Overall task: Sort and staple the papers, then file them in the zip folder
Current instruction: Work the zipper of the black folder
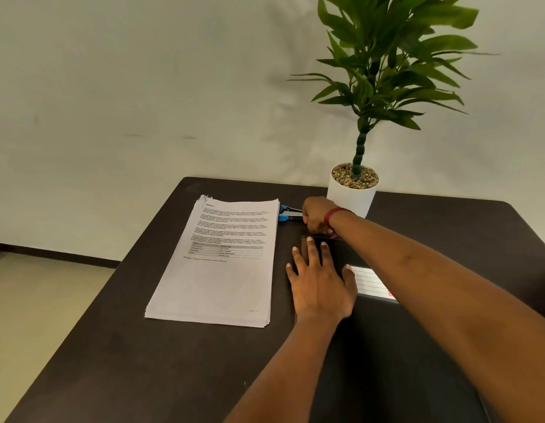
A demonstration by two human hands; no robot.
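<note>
A stack of printed papers (216, 270) lies flat on the dark table (143, 361), left of the centre. To its right lies a black zip folder (387, 346) with a white label (372, 282). My left hand (320, 282) rests flat on the folder's far left part, fingers spread. My right hand (318, 216) is curled shut at the folder's far corner, fingertips pinched at its zipper edge; the pull itself is hidden. A blue stapler (288, 213) lies just behind the papers' far right corner, its rear end hidden by my right hand.
A white pot (352, 196) holding a tall green plant (387, 71) stands at the table's back edge, just behind my right wrist. The table's left edge drops to the floor (36, 294). A pale wall runs behind the table.
</note>
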